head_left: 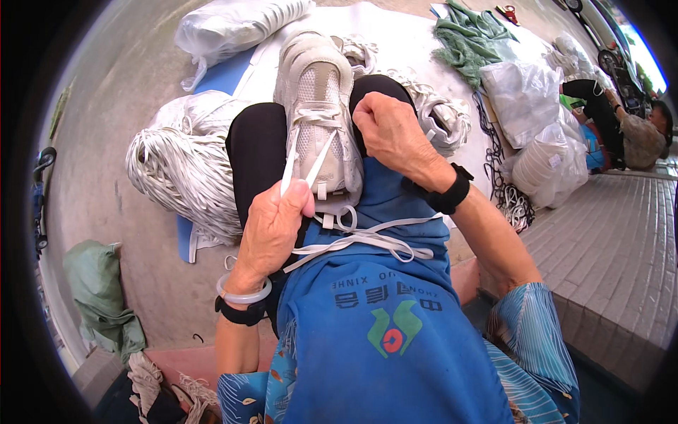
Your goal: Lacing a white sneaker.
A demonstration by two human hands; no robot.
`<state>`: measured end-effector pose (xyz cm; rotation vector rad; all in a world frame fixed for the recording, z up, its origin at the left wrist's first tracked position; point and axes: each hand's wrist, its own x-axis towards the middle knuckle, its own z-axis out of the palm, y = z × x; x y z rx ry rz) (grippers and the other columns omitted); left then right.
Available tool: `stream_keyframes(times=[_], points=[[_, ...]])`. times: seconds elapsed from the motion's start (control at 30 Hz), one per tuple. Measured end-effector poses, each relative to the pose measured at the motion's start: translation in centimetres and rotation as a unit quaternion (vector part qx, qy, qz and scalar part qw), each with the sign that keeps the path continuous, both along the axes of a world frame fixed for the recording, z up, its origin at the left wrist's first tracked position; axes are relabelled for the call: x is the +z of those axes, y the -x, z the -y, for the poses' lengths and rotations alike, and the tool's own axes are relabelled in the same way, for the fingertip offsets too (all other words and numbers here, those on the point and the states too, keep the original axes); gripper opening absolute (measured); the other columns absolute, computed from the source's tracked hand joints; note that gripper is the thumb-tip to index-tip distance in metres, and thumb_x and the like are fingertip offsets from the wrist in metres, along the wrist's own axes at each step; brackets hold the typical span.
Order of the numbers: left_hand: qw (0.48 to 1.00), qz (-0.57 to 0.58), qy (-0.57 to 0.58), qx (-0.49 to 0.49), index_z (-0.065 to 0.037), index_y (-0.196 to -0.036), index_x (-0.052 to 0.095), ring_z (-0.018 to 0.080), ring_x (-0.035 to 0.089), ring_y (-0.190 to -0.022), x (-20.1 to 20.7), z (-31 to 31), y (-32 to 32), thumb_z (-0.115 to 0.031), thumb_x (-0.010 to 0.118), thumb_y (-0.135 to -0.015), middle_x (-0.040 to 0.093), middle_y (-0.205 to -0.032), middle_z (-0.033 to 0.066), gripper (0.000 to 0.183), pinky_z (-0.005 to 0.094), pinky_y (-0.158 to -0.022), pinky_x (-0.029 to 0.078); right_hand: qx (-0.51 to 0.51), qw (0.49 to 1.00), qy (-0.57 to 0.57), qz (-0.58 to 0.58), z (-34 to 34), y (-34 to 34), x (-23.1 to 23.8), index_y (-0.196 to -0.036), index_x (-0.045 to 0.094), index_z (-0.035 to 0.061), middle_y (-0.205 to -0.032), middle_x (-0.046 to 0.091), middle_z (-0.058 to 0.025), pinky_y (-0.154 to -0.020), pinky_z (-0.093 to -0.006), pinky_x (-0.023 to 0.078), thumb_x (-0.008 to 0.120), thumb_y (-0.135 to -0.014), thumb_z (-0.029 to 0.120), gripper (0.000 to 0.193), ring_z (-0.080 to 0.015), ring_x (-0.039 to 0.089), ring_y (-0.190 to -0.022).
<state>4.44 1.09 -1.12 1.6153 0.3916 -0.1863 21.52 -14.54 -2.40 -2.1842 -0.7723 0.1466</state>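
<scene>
A pale beige mesh sneaker (321, 85) lies between my knees. White shoelace (321, 154) runs through its upper eyelets, and two strands come down in a V. My left hand (275, 222) pinches these strands between thumb and fingers. Loose lengths of lace trail below that hand across my blue apron (395, 311). To the right of the shoe, my right hand (397, 134) is closed in a loose fist above my knee. Its fingertips are turned under, so what they hold, if anything, is hidden.
At the left lies a large bundle of white laces (187, 169). More sneakers (441, 116) sit behind my right knee on a white sheet (381, 28). Plastic bags (526, 99), a green net cloth (470, 39) and dark cords (494, 152) lie to the right. Another person (639, 134) sits far right.
</scene>
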Motion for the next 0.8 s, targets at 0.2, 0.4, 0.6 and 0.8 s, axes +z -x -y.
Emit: stream_keyframes(times=[0.2,0.4,0.6,0.8], points=[[0.995,-0.003,-0.002,-0.098,-0.004,-0.078,0.058,0.0052,0.042,-0.052,1.6,1.4,0.1,-0.034,0.045,-0.105,0.045,-0.055,-0.0027,0.043,0.0251,-0.049,0.034,0.048,0.964,0.023,-0.259,1.7,1.4,2.2,-0.084,0.066,-0.0037,-0.066,0.063,-0.007,-0.048,-0.0288,0.048,0.061,-0.095,0.03,0.035,-0.0133,0.061,-0.052],[0.977,0.055,-0.082,-0.191,-0.001,-0.082,0.059,0.0131,0.052,-0.054,2.1,4.0,-0.1,-0.028,0.042,-0.105,0.055,-0.059,0.0039,0.039,0.0308,-0.054,0.044,0.046,0.774,-0.221,-0.592,0.6,6.2,1.6,-0.094,0.067,0.0003,-0.076,0.063,-0.0011,-0.058,-0.0219,0.047,0.059,-0.099,0.033,0.034,-0.007,0.057,-0.066],[0.974,0.112,-0.199,-0.016,0.001,-0.093,0.064,0.0147,0.059,-0.067,1.7,1.2,-2.3,-0.025,0.05,-0.102,0.064,-0.077,0.0085,0.031,0.03,-0.066,0.049,0.07,0.947,-0.057,-0.309,1.6,4.5,-0.3,-0.087,0.065,0.0015,-0.067,0.056,0.0027,-0.053,-0.0227,0.042,0.06,-0.098,0.023,0.024,-0.0034,0.051,-0.062],[0.885,0.209,-0.41,0.07,-0.002,-0.098,0.06,0.0286,0.063,-0.078,-0.8,-1.0,-7.2,-0.011,0.065,-0.091,0.061,-0.088,0.013,0.013,0.0379,-0.07,0.05,0.102,0.963,-0.105,-0.224,1.2,4.8,-1.0,-0.074,0.053,-0.0046,-0.062,0.052,-0.0218,-0.057,-0.0429,0.043,0.057,-0.09,0.022,0.031,-0.0308,0.053,-0.056]])
